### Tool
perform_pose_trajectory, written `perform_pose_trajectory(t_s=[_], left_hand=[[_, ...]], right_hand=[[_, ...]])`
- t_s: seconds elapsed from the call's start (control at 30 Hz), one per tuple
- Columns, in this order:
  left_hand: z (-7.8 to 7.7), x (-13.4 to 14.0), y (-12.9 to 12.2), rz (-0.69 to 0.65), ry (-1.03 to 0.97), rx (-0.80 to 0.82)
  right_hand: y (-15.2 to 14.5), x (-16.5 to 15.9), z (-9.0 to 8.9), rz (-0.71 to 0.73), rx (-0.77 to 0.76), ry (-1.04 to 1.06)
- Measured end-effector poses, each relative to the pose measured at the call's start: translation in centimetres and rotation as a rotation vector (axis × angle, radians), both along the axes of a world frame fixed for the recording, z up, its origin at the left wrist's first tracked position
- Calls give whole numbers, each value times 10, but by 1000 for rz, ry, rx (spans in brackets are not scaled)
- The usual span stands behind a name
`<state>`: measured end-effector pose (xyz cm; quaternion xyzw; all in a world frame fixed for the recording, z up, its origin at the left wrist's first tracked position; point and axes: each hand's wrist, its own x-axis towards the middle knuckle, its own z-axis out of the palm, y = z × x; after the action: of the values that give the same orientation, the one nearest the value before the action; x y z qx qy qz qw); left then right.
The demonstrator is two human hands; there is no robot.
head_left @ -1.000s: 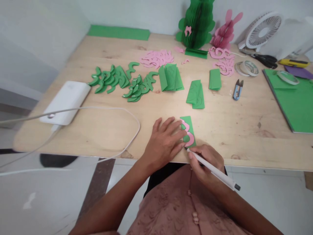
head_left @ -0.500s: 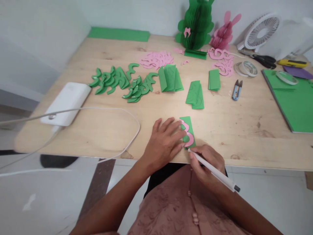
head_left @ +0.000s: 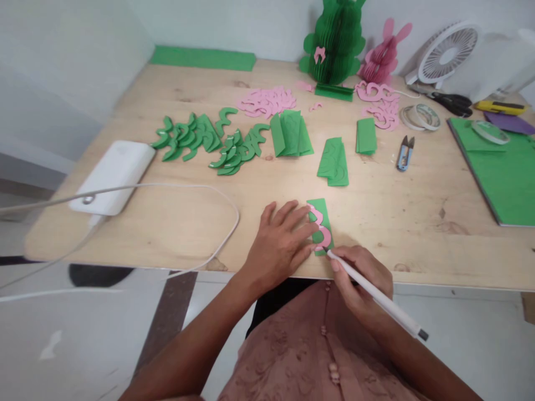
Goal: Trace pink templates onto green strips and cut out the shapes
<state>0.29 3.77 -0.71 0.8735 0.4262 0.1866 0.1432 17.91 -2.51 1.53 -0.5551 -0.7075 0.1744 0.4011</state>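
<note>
Head view: your right grip (head_left: 363, 273) pinched the white pen (head_left: 380, 298) between thumb and fingers, dark tip at the lower right curve of the pink cutout (head_left: 326, 236). Your left grip (head_left: 280, 239) lay spread, clutching nothing, fingertips bearing on the cutout's left side. Cutout sat flat on the green slip (head_left: 321, 203), near the front edge of the bench (head_left: 397, 223).

Step in hand, my read: tracing round the cutout onto the slip. Next move called for steady left pressure and the tip tight to the edge; a slip there could have spoiled the line.

Versus half a second earlier: tip had come up and right from the cutout's bottom end, right grip with it. Left grip and cutout looked unmoved.

Farther out: folded pieces (head_left: 334, 161) with drawn curves, blue snips (head_left: 404, 159), green cut arcs (head_left: 232, 153), then a pink heap (head_left: 267, 102). Back: green honeycomb figure (head_left: 340, 44), pink figure (head_left: 381, 61), fan (head_left: 449, 53).
</note>
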Motion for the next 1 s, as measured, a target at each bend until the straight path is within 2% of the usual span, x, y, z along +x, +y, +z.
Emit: perform_pose_trajectory(t_s=[0.1, 0.3, 0.57, 0.8, 1.0], left_hand=[[0, 0, 0, 3, 2, 0], [1, 0, 0, 1, 2, -5], [1, 0, 0, 2, 1, -14], [1, 0, 0, 1, 5, -15], [1, 0, 0, 0, 10, -23]], right_hand=[[2, 2, -7, 78, 39, -48], [2, 4, -17, 96, 129, -175], [2, 2, -14, 95, 132, -171], [2, 2, -3, 46, -2, 0], [2, -2, -2, -7, 25, -51]])
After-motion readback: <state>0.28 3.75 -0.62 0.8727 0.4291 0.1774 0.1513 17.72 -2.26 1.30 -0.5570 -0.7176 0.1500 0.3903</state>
